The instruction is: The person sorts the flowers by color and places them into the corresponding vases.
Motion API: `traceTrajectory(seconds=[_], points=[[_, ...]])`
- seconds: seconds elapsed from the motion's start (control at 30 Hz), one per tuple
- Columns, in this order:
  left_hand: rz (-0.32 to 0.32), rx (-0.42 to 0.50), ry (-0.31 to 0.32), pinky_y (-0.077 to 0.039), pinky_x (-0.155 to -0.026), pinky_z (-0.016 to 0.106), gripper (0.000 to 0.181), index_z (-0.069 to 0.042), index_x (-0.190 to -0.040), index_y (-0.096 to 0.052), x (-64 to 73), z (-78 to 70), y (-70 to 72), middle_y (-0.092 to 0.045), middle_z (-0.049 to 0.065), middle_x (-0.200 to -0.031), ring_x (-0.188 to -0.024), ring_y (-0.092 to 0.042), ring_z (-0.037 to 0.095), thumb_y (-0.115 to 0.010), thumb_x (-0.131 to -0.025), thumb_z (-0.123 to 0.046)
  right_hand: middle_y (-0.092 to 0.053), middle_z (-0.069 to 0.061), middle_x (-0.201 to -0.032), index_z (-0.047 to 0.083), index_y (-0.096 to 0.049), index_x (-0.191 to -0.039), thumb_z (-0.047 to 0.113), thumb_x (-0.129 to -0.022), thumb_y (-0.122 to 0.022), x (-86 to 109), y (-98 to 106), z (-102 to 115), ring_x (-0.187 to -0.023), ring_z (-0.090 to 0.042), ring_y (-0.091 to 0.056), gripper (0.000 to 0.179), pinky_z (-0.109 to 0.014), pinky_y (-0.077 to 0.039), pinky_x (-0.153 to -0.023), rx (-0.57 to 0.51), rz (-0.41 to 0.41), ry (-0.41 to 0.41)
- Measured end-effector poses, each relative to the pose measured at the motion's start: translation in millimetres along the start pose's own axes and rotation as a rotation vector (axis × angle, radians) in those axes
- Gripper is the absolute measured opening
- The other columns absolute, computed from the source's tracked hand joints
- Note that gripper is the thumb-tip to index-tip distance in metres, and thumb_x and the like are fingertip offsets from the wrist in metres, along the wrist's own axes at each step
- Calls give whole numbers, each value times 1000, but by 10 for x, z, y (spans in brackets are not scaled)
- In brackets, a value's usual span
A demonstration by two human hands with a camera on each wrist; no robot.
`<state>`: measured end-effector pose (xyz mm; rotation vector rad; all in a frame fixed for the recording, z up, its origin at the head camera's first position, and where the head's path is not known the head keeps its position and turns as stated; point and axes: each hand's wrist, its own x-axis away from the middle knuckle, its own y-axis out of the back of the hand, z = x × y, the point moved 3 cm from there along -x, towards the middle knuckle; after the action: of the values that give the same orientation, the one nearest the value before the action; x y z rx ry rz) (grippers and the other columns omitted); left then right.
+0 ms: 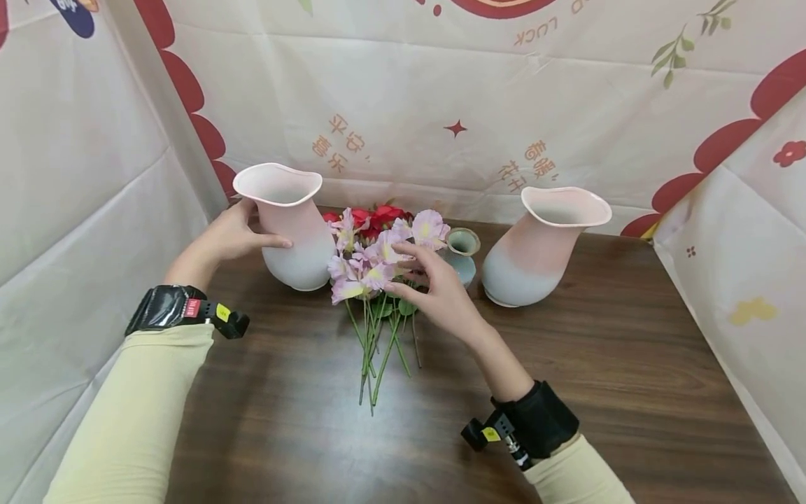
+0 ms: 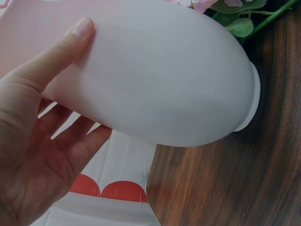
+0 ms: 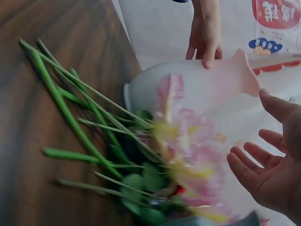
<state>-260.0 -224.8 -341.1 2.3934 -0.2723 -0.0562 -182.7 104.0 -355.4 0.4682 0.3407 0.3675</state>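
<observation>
My left hand [image 1: 236, 234] holds a pink-and-white vase [image 1: 294, 245] on the left, thumb on its front and fingers round the far side. In the left wrist view the vase's base ring [image 2: 249, 99] is near the wooden surface. Lilac-and-yellow artificial flowers [image 1: 371, 255] lie beside this vase, their green stems [image 1: 378, 350] pointing toward me. Over the blossoms' right side is my right hand [image 1: 441, 287], fingers spread and loosely bent. The right wrist view shows nothing between that hand's fingers [image 3: 244, 165]. Red flowers [image 1: 380, 218] lie behind the lilac ones, partly hidden.
A small celadon vase [image 1: 462, 245] stands right of the flowers, partly behind my right hand. Farther right is a second pink-and-white vase [image 1: 544, 252]. Printed cloth [image 1: 403, 91] encloses the brown wooden table [image 1: 302, 434] at the back and sides.
</observation>
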Motion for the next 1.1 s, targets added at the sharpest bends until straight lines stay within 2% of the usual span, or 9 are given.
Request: traceTrajectory(seconds=[0.13,0.33,0.53,0.73,0.93,1.1], points=[[-5,-11,-2,-35,-113,62,100,-9,-154,-24,1,-7,25,-39,20,-153,-141,-40,42,-86,-78,-29,-53,-18,-143,4,-51,-140,14,-95,-68,67,-122,-171,-126,-36,-59,50,-46,-51,-104,-146,-32,-94],[-11,-27,11,-35,-112,64,100,-9,-154,-24,6,-19,56,-39,20,-153,-141,-40,43,-86,-78,-32,-59,-18,-135,3,-55,-135,15,-98,-63,119,-232,-351,-116,-33,-65,40,-37,-57,-92,-215,-65,-227],[-10,-4,3,-36,-112,63,101,-10,-154,-24,1,8,18,-39,19,-153,-141,-40,43,-86,-78,-32,-54,-28,-135,-3,-49,-138,12,-100,-59,160,-387,-541,-119,-42,-61,42,-43,-54,-101,-357,-34,-396],[-9,4,-5,-36,-113,63,101,-11,-155,-23,-5,0,2,-38,18,-154,-142,-39,43,-86,-78,-30,-47,-29,-144,-5,-37,-147,11,-102,-53,199,-514,-650,-130,-41,-54,50,-45,-48,-108,-504,-4,-537],[-2,0,4,-36,-113,62,102,-10,-155,-22,-9,6,0,-38,19,-154,-142,-39,42,-86,-79,-30,-39,-26,-153,-3,-24,-154,15,-105,-49,209,-602,-678,-138,-41,-47,58,-45,-44,-112,-640,36,-586],[1,6,13,-36,-113,62,101,-9,-155,-22,1,16,-11,-38,20,-154,-142,-39,43,-85,-79,-32,-47,-26,-147,1,-26,-154,14,-105,-49,219,-637,-696,-131,-38,-55,56,-44,-50,-106,-689,15,-585]])
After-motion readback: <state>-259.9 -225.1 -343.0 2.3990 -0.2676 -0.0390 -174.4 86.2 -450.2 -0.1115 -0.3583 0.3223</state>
